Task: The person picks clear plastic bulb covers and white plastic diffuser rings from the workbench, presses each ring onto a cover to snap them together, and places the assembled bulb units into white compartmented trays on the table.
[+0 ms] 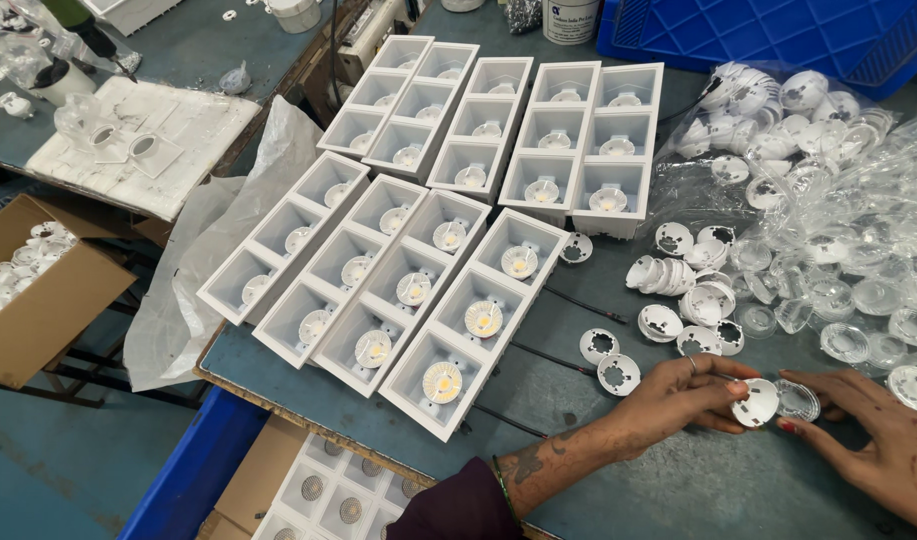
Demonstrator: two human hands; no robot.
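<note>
Holding white reflector cup [756, 403] in left hand [678, 392], rt hand [878, 430] on clear lens [797, 399]

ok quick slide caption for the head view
Left hand holds a white cup against a clear lens under the right hand, beside white three-cell housings.

Brown cardboard box [38, 300] far left; clear plastic bag [838, 170] right; white labelled tub [570, 20] top centre.
</note>
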